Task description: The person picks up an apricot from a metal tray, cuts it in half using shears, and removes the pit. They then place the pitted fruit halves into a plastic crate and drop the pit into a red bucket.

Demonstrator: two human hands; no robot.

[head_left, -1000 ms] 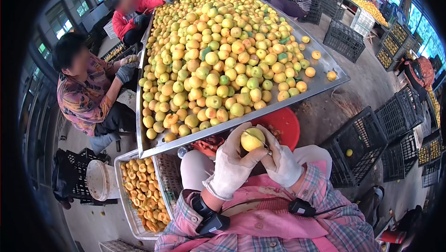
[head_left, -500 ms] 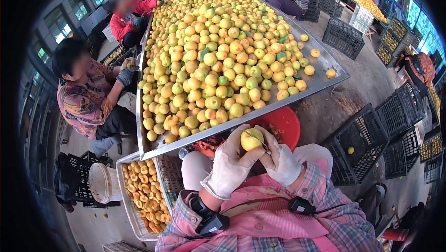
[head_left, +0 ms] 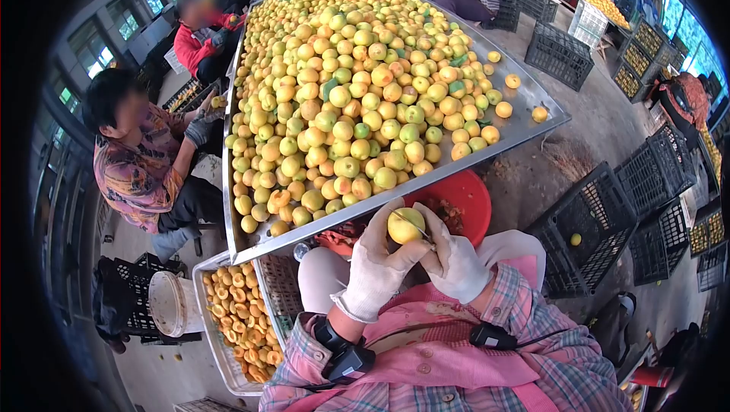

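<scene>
A yellow apricot (head_left: 404, 226) is held in the fingers of my left hand (head_left: 374, 266), just past the table's near edge. My right hand (head_left: 455, 261) is closed on a small knife (head_left: 426, 238), most of it hidden by the fingers. Its thin blade lies against the apricot's right side. White gloves, stained at the fingertips, cover both hands. Behind the hands is a red basin (head_left: 465, 198) with dark scraps in it.
Whole apricots are heaped on a metal-rimmed table (head_left: 525, 125). Left of my knees, a white crate (head_left: 222, 362) contains halved apricots, near a white bucket (head_left: 172, 304). Black crates (head_left: 584, 233) stand at right. A co-worker (head_left: 144, 150) sits along the table's left side.
My hands and the apricot have shifted slightly left, the apricot turning a little against the blade. A co-worker in red has drawn an arm back from the heap.
</scene>
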